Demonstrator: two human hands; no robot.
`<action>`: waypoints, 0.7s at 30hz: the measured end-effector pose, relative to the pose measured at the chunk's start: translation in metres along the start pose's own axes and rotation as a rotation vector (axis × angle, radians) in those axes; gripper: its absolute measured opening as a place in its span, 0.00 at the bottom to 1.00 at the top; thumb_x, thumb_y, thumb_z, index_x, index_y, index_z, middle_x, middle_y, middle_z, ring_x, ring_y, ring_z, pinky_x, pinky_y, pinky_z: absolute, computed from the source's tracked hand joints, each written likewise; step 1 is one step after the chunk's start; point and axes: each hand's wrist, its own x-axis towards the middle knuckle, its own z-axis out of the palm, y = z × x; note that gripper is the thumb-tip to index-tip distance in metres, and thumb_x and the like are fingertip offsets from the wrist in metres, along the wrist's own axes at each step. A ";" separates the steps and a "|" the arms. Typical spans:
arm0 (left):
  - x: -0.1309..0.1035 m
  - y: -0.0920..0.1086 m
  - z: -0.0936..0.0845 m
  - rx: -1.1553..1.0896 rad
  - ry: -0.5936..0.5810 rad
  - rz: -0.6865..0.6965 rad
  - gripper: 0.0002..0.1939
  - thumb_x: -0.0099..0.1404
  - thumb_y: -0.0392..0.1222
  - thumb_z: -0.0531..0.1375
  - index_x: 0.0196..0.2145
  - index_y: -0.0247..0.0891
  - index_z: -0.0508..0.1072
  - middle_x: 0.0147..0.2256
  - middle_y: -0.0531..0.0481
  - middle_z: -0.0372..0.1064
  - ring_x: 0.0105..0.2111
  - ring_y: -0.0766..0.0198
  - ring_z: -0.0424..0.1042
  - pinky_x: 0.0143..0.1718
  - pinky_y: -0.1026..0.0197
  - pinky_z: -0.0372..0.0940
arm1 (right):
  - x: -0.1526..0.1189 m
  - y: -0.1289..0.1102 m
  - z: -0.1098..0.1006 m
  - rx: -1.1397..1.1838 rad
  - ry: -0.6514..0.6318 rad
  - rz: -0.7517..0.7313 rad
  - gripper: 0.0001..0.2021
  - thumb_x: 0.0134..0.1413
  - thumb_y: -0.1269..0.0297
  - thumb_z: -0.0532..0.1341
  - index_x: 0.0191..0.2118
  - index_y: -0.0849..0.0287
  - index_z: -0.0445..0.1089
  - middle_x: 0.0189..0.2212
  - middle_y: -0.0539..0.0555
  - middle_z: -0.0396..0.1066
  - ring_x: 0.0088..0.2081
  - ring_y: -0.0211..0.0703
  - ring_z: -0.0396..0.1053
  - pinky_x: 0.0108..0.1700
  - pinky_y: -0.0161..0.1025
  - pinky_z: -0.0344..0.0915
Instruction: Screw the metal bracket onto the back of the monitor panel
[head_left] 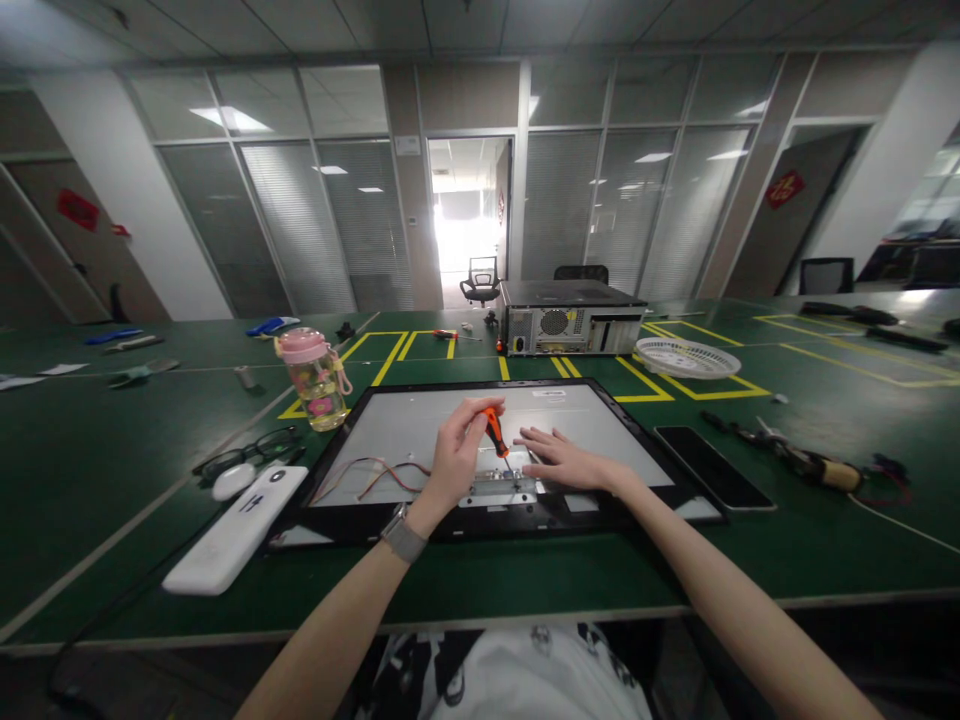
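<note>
My left hand (459, 445) is closed around the orange and black handle of a screwdriver (496, 432). Its shaft points down, tilted, at a small metal bracket (491, 482) near the lower middle of a flat display panel (397, 425). Whether the tip sits in a screw I cannot tell. My right hand (566, 460) lies on the panel just right of the bracket, fingers stretched out. The panel rests on the table with its grey metal back up and a black frame around it. Thin red and dark wires (382, 472) run across its left part.
Left of the panel are a white device (236, 530), glasses (244, 450) and a pink-lidded bottle (315, 380). Behind it stands a computer case (570, 318) beside a white basket (686, 358). A phone (712, 467) and a cabled part (814, 465) lie to the right.
</note>
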 end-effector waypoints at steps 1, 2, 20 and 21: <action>0.000 -0.001 0.000 0.014 0.017 0.009 0.12 0.70 0.42 0.54 0.44 0.39 0.76 0.40 0.46 0.72 0.43 0.60 0.71 0.47 0.57 0.65 | 0.000 0.000 0.000 -0.002 0.000 0.003 0.40 0.59 0.34 0.48 0.69 0.54 0.49 0.71 0.57 0.36 0.71 0.54 0.32 0.69 0.56 0.24; 0.000 -0.002 0.001 0.036 0.039 0.022 0.11 0.69 0.43 0.57 0.42 0.39 0.77 0.40 0.46 0.71 0.43 0.60 0.71 0.47 0.58 0.65 | 0.000 -0.001 0.000 -0.003 -0.002 0.004 0.40 0.59 0.34 0.48 0.69 0.54 0.49 0.71 0.57 0.36 0.71 0.53 0.32 0.69 0.56 0.24; 0.001 -0.003 0.002 -0.038 -0.013 -0.017 0.13 0.69 0.45 0.57 0.46 0.39 0.76 0.40 0.46 0.74 0.43 0.59 0.73 0.48 0.56 0.66 | 0.000 0.001 0.000 -0.009 0.001 -0.004 0.40 0.59 0.34 0.47 0.69 0.54 0.49 0.71 0.58 0.37 0.71 0.52 0.32 0.69 0.56 0.24; 0.001 -0.004 0.002 -0.012 0.008 -0.001 0.12 0.67 0.45 0.59 0.44 0.40 0.77 0.38 0.46 0.73 0.41 0.60 0.73 0.46 0.57 0.67 | 0.000 0.001 0.000 -0.007 0.002 -0.005 0.40 0.59 0.34 0.47 0.69 0.54 0.49 0.71 0.58 0.37 0.71 0.52 0.32 0.69 0.56 0.25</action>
